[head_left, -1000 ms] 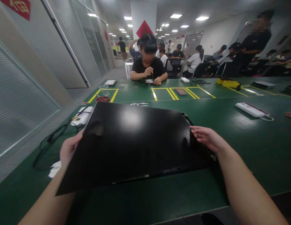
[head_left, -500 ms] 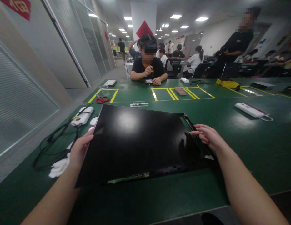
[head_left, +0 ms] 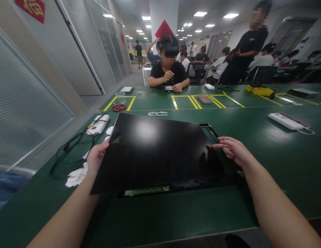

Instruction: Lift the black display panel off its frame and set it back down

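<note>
Compared with half a second ago, my black panel (head_left: 155, 155) has swung so that its near left corner sits farther from me and more of the green circuit strip (head_left: 147, 190) shows along its near edge, while a standing person (head_left: 249, 43) in the background has shifted toward the left. Glossy side up, the panel slants over a thin black frame (head_left: 214, 133) on the green table (head_left: 176, 220) directly in front of me, its left side raised and its right side lower, with the frame's right rail and far right corner uncovered. My left hand (head_left: 97, 158) grasps the panel's left edge, thumb on the top face. My right hand (head_left: 235, 151) has its fingers loosely stretched out at the other side, one fingertip at the panel's right edge and others over the frame's rail; I cannot tell whether they pinch anything. Just left of my left hand lie a crumpled white cloth (head_left: 77, 177) and some black cables (head_left: 65, 148), near a white device (head_left: 98, 124). Beyond the panel I see red-handled scissors (head_left: 119, 107), a clear cup (head_left: 122, 99) and thin white strips (head_left: 157, 113). Off to my right rests a long white box (head_left: 287, 121). Across the table, past the yellow tape (head_left: 174, 103), a co-worker (head_left: 169, 72) in a black headset bends over a small device (head_left: 169, 88), holding a slim tool (head_left: 172, 81) above it.
</note>
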A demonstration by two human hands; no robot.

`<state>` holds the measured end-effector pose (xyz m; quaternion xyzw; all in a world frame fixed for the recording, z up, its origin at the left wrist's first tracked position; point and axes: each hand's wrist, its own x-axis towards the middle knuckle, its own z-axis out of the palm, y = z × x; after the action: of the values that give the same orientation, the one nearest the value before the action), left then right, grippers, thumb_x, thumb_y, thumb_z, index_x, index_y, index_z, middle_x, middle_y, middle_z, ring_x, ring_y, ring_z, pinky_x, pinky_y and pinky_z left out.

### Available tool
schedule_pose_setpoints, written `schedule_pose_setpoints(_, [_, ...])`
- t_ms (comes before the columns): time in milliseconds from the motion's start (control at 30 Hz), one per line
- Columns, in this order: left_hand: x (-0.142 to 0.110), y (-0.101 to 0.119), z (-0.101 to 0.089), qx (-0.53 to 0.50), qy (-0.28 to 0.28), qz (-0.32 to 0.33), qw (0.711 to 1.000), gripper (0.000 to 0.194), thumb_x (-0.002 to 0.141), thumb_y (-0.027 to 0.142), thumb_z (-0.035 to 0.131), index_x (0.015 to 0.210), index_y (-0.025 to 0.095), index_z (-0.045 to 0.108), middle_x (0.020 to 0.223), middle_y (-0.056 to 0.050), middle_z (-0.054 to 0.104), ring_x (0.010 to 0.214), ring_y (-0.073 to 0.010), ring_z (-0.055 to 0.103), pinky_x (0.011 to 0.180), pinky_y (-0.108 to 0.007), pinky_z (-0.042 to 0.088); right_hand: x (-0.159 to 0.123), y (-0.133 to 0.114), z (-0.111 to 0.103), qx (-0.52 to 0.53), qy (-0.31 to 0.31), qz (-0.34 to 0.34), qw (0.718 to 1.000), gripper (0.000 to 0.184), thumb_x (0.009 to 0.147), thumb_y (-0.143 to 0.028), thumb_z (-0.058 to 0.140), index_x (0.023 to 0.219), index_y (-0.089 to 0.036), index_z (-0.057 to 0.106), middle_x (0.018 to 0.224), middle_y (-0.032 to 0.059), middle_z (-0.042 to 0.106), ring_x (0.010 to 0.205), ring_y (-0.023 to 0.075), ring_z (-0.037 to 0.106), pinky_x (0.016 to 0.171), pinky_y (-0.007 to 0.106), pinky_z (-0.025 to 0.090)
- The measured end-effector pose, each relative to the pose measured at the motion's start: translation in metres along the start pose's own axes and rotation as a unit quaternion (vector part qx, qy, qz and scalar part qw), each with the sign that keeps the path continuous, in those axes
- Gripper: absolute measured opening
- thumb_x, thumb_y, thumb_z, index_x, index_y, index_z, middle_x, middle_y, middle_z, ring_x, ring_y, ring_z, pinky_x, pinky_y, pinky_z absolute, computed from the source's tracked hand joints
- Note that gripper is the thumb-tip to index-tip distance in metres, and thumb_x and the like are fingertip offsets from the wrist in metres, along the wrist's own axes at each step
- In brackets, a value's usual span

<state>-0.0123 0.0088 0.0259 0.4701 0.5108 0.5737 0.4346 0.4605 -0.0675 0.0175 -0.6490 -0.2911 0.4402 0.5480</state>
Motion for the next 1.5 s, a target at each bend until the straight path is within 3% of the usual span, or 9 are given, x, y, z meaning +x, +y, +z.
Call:
schedule_pose_setpoints(133, [-0.001,-0.003,0.005,-0.058,0.038,0.029,0.997,0.012,0.071,0.021,0.066,0.064,0.024,0.057,0.099,0.003,0.081,0.133,-0.0316,0.055,0.101,-0.043,0.055,0.001,0.002,-0.001,-0.006,0.010,-0.003,1.000,0.026,0.070,-0.021,0.067,0.095,-0.015,0.061,0.080,0.0191,0.075,0.033,0.0008,0.025,0.033,0.014,0.015])
schedule_pose_setpoints(233, [-0.001,-0.001,0.009,-0.166,-0.038,-0.032,0.985,0.004,0.071,0.019,0.069,0.073,0.022,0.067,0.099,0.001,0.081,0.126,-0.0318,0.061,0.099,-0.040,0.056,0.003,0.002,-0.004,-0.005,0.020,-0.004,1.000,0.023,0.072,-0.021,0.066,0.094,-0.015,0.061,0.079,0.0180,0.075,0.033,0.0011,0.025,0.033,0.015,0.015])
schedule_pose_setpoints(333, [-0.003,0.002,0.017,-0.222,-0.110,-0.102,0.963,0.020,0.071,0.023,0.071,0.090,0.018,0.075,0.097,-0.002,0.081,0.116,-0.0334,0.067,0.097,-0.041,0.057,0.004,0.000,-0.008,-0.016,0.043,-0.001,0.999,0.016,0.076,-0.020,0.063,0.092,-0.016,0.060,0.076,0.0163,0.075,0.032,0.0012,0.024,0.032,0.015,0.014])
schedule_pose_setpoints(633, [-0.022,0.004,0.041,-0.215,-0.185,-0.174,0.943,0.060,0.071,0.024,0.071,0.130,0.019,0.066,0.110,-0.006,0.079,0.098,-0.0337,0.074,0.085,-0.044,0.060,0.006,-0.002,-0.015,-0.088,0.106,-0.016,0.990,0.016,0.076,-0.023,0.062,0.090,-0.017,0.059,0.072,0.0108,0.073,0.032,0.0028,0.024,0.034,0.019,0.015])
schedule_pose_setpoints(833, [-0.021,0.001,0.045,-0.199,-0.184,-0.190,0.944,0.067,0.075,0.027,0.068,0.141,0.023,0.059,0.114,-0.005,0.078,0.100,-0.0340,0.073,0.085,-0.045,0.059,0.007,0.001,-0.019,-0.171,0.112,-0.027,0.979,0.021,0.073,-0.034,0.063,0.088,-0.019,0.061,0.079,0.0087,0.074,0.036,0.0054,0.026,0.037,0.023,0.017])
schedule_pose_setpoints(933, [-0.020,-0.002,0.045,-0.184,-0.173,-0.196,0.948,0.063,0.077,0.029,0.068,0.139,0.024,0.061,0.113,-0.004,0.078,0.101,-0.0339,0.073,0.087,-0.045,0.058,0.007,0.002,-0.018,-0.275,0.137,-0.058,0.950,0.022,0.073,-0.037,0.061,0.085,-0.020,0.066,0.079,0.0074,0.074,0.046,0.0116,0.045,0.045,0.026,0.031])
schedule_pose_setpoints(1033, [-0.021,-0.004,0.045,-0.177,-0.160,-0.196,0.951,0.060,0.076,0.028,0.071,0.135,0.022,0.065,0.111,-0.005,0.079,0.101,-0.0336,0.073,0.087,-0.044,0.059,0.008,0.004,-0.016,-0.403,0.155,-0.101,0.896,0.021,0.072,-0.039,0.061,0.080,-0.022,0.070,0.074,0.0058,0.071,0.066,0.0197,0.061,0.060,0.030,0.042])
schedule_pose_setpoints(1133, [-0.021,-0.005,0.045,-0.178,-0.157,-0.200,0.951,0.059,0.074,0.028,0.074,0.131,0.021,0.067,0.112,-0.006,0.079,0.100,-0.0332,0.073,0.084,-0.043,0.060,0.008,0.008,-0.014,-0.463,0.145,-0.126,0.865,0.024,0.075,-0.041,0.059,0.082,-0.023,0.072,0.076,0.0051,0.071,0.072,0.0216,0.064,0.064,0.031,0.044])
schedule_pose_setpoints(1500, [-0.018,-0.016,0.045,-0.139,-0.097,-0.170,0.971,0.041,0.080,0.025,0.075,0.120,0.019,0.067,0.099,-0.007,0.078,0.083,-0.0233,0.075,0.067,-0.031,0.060,0.001,0.007,-0.007,-0.546,0.122,-0.126,0.819,0.028,0.081,-0.043,0.054,0.090,-0.025,0.074,0.086,0.0048,0.074,0.075,0.0224,0.065,0.063,0.032,0.043])
